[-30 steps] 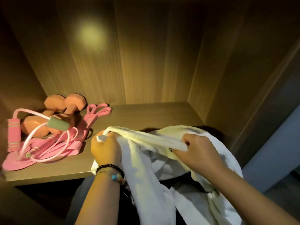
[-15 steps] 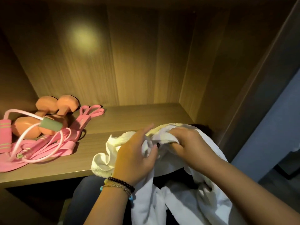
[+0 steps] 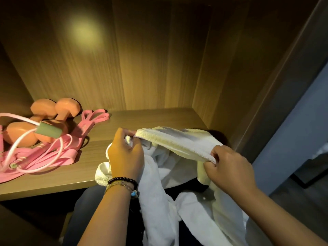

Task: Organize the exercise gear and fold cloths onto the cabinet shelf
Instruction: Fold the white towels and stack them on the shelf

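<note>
Towel edge stretched between your two hands

Hands first: your left hand (image 3: 125, 157) pinches one end of the white towel (image 3: 179, 144) with thumb and curled fingers, and your right hand (image 3: 229, 167) has its fingers curled tight round the other end of the same hem. Between them the thick cream-edged hem runs as a taut band, so the towel's long axis lies left to right across your front, sloping down a little toward the right hand. The rest of the cloth sags beneath both hands and spills over your lap; part of it bunches under the left wrist, against the front edge of the cabinet shelf (image 3: 53, 183).

The move ahead, as I judge it, turns on this: the shelf surface lies just beyond and slightly left of your hands, and the left hand is the nearer one, already over the board. The right hand hangs off its front edge.

The towel is plush terry, limp and heavy-looking, likely to slump if you let one end go. The shelf is smooth wood-grain laminate.

Further out to the left of your left hand, well apart from the towel, sit two matte orange dumbbells (image 3: 53, 110), a flat pink resistance band (image 3: 92, 119) in rubbery loops, and a skipping rope (image 3: 48, 131) with a thin pale cord and a green handle, all tangled together.
</note>
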`<control>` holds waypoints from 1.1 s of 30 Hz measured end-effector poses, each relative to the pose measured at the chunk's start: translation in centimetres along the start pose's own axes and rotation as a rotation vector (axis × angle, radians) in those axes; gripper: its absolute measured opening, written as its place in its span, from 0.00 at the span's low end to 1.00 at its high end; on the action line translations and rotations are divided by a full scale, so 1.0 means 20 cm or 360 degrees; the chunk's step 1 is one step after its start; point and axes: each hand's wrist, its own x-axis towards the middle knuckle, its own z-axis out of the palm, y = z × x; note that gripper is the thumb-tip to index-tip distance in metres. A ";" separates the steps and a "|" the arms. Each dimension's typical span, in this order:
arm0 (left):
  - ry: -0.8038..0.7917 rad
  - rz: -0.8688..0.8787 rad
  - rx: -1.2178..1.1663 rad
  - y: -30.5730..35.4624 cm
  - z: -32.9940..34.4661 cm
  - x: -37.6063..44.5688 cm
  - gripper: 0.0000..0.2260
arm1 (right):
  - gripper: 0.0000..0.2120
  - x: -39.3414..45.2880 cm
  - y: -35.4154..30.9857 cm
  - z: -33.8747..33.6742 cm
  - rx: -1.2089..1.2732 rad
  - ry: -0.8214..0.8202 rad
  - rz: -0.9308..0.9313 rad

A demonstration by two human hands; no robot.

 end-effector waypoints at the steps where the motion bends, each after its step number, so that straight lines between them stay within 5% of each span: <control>1: 0.0006 0.0008 -0.0012 0.00 0.00 0.00 0.12 | 0.05 0.01 -0.01 0.01 0.0012 0.0025 -0.0019; 5: -0.0035 0.0129 -0.0021 -0.01 -0.03 0.01 0.11 | 0.08 0.09 -0.07 -0.02 0.0255 0.0073 -0.0001; 10: -0.0121 0.0391 -0.0063 -0.02 -0.03 0.00 0.10 | 0.14 0.28 -0.25 -0.26 0.1078 0.0158 -0.0026; 14: -0.0420 0.0709 -0.0260 -0.01 -0.03 -0.05 0.04 | 0.11 0.42 -0.49 -0.35 0.1240 -0.0273 0.0242; 17: -0.0587 0.0532 -0.0432 -0.01 -0.06 -0.05 0.12 | 0.07 0.43 -0.60 -0.33 0.1557 -0.0715 0.0386; 19: -0.0805 0.0339 -0.0555 0.00 -0.08 -0.05 0.14 | 0.10 0.43 -0.61 -0.26 0.1703 -0.0783 0.0472; 22: -0.1186 0.0173 -0.0448 0.00 -0.08 -0.05 0.09 | 0.15 0.46 -0.60 -0.15 0.1762 -0.0685 0.0663; 26: -0.1232 0.0111 -0.0086 -0.01 -0.04 -0.06 0.08 | 0.05 0.48 -0.57 -0.08 0.1929 -0.0633 0.0807; 29: -0.1120 0.0080 -0.0203 0.01 -0.04 -0.08 0.10 | 0.01 0.43 -0.51 -0.05 0.1722 -0.0373 0.0514; 33: -0.1022 -0.0234 -0.0646 0.04 -0.03 -0.08 0.09 | 0.10 0.18 -0.37 0.00 0.1269 0.0012 -0.0008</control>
